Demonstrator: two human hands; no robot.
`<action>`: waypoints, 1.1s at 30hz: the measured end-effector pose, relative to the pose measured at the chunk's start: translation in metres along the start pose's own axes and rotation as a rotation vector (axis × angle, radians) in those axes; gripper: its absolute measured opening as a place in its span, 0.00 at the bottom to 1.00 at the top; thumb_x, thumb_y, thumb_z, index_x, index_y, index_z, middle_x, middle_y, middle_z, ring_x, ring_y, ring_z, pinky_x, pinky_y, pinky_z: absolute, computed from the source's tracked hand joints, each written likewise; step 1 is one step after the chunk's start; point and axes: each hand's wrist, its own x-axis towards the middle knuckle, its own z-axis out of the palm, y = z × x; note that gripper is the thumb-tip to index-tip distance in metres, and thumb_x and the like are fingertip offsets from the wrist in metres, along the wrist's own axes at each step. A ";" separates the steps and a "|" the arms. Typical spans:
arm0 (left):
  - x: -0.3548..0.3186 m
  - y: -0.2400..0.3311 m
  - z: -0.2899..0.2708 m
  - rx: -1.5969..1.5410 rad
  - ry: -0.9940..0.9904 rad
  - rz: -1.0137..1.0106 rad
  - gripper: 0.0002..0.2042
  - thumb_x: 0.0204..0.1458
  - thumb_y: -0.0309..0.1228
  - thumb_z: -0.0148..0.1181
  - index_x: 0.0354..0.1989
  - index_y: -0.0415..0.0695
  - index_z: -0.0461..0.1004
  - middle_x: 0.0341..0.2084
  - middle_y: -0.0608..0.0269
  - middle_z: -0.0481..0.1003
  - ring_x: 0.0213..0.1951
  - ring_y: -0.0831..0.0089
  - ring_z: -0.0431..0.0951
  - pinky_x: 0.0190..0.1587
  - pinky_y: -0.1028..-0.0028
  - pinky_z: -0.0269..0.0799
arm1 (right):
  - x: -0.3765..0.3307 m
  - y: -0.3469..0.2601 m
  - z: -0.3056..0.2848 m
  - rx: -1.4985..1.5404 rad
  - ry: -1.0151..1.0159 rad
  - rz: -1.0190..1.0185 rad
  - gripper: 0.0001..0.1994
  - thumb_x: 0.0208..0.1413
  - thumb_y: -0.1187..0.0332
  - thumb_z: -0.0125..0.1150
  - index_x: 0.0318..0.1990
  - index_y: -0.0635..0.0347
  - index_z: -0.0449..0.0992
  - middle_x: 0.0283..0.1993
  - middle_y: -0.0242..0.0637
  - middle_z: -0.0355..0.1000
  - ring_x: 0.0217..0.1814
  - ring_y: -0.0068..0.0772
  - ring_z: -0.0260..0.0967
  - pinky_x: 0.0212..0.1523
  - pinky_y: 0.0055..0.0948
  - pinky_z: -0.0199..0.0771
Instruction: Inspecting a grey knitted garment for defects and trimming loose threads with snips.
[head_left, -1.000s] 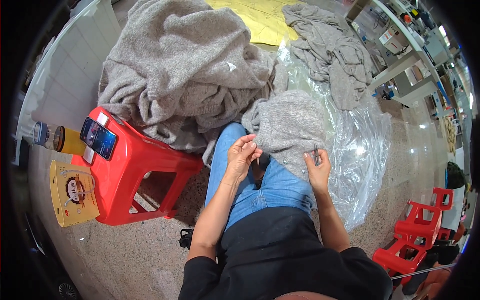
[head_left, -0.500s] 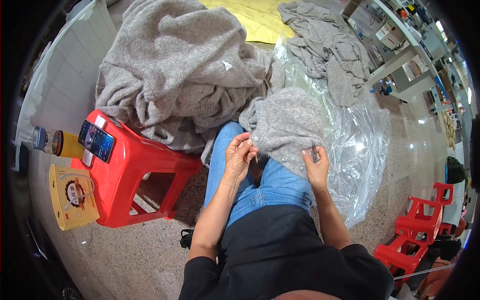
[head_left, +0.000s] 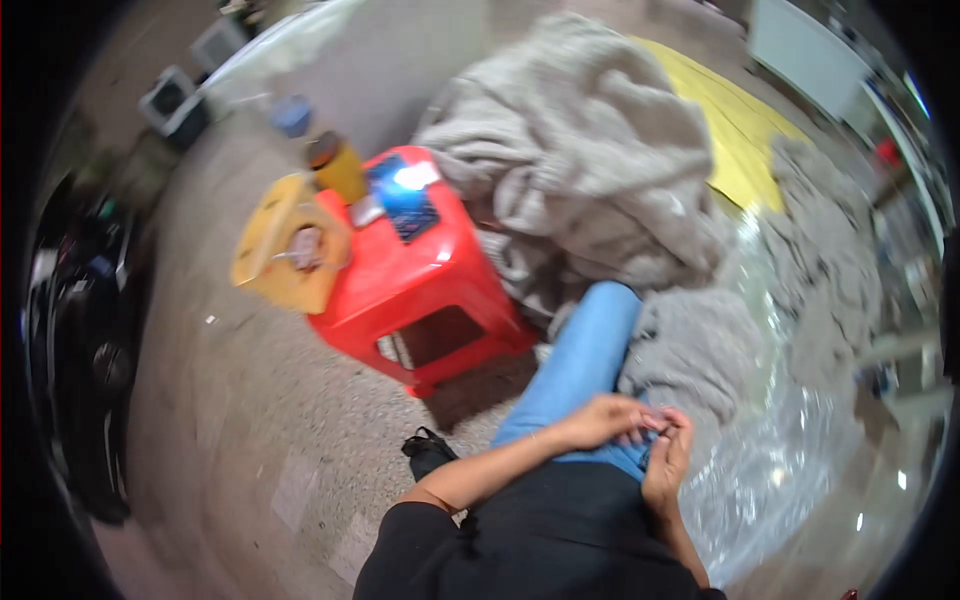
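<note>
Grey knit piece [head_left: 695,350], bunched up, lies over the person's right thigh beside the blue-jeaned left leg [head_left: 575,350], just beyond both hands. From where I stand, the left hand [head_left: 612,420] reaches across to meet the right hand [head_left: 668,462], their fingertips close together above the lap. The fingers are curled in, but too blurred for me to tell whether they grip anything. Past the knees rises a big heap of grey knitwear [head_left: 580,140], with a yellow sheet [head_left: 725,120] behind it. Clear plastic [head_left: 785,470] spreads on the right. On the left, a red stool [head_left: 400,290] carries a lit phone [head_left: 405,200].
</note>
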 end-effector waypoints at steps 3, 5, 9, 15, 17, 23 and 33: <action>-0.035 -0.003 0.019 -0.107 0.073 -0.022 0.12 0.61 0.33 0.51 0.47 0.38 0.72 0.32 0.66 0.76 0.31 0.82 0.75 0.34 0.80 0.72 | 0.025 -0.015 0.023 0.367 0.113 -0.049 0.18 0.66 0.59 0.43 0.50 0.67 0.68 0.56 0.46 0.60 0.51 0.36 0.68 0.49 0.30 0.66; -0.047 -0.002 0.016 -0.090 0.195 0.008 0.11 0.60 0.31 0.52 0.44 0.37 0.72 0.30 0.66 0.76 0.30 0.82 0.75 0.33 0.80 0.73 | 0.035 -0.008 0.029 0.375 -0.170 -0.058 0.23 0.66 0.54 0.39 0.54 0.66 0.67 0.63 0.45 0.51 0.56 0.36 0.66 0.53 0.33 0.64; -0.083 0.044 0.011 0.258 0.631 0.049 0.08 0.59 0.27 0.52 0.38 0.34 0.74 0.26 0.62 0.76 0.26 0.79 0.76 0.31 0.79 0.74 | 0.054 -0.027 0.034 -0.234 -0.254 -0.431 0.22 0.62 0.52 0.48 0.56 0.57 0.68 0.61 0.46 0.58 0.64 0.46 0.57 0.65 0.50 0.47; -0.160 0.149 -0.095 0.557 1.514 0.530 0.10 0.56 0.24 0.54 0.45 0.38 0.64 0.20 0.59 0.76 0.20 0.76 0.76 0.21 0.78 0.71 | 0.087 0.013 0.018 -0.691 0.131 -0.277 0.25 0.49 0.63 0.60 0.57 0.55 0.67 0.61 0.45 0.59 0.65 0.49 0.53 0.67 0.58 0.38; -0.186 0.162 -0.136 0.793 1.644 0.401 0.11 0.57 0.25 0.54 0.45 0.37 0.64 0.18 0.60 0.75 0.19 0.78 0.75 0.20 0.80 0.70 | 0.089 0.027 0.016 -0.713 0.154 -0.214 0.24 0.50 0.64 0.58 0.57 0.55 0.68 0.62 0.44 0.59 0.66 0.49 0.52 0.68 0.55 0.39; -0.195 0.178 -0.177 1.251 1.803 0.100 0.09 0.49 0.28 0.60 0.36 0.38 0.73 0.18 0.48 0.75 0.22 0.54 0.78 0.29 0.61 0.71 | 0.078 0.030 0.025 -0.795 0.138 -0.312 0.22 0.50 0.64 0.58 0.55 0.54 0.70 0.61 0.42 0.61 0.65 0.45 0.54 0.68 0.53 0.40; -0.170 0.166 -0.169 1.428 1.942 0.295 0.14 0.51 0.28 0.60 0.46 0.42 0.69 0.18 0.53 0.73 0.18 0.71 0.74 0.23 0.68 0.67 | 0.090 0.020 0.016 -0.690 0.138 -0.235 0.23 0.48 0.65 0.61 0.54 0.55 0.70 0.60 0.44 0.61 0.63 0.45 0.57 0.66 0.54 0.45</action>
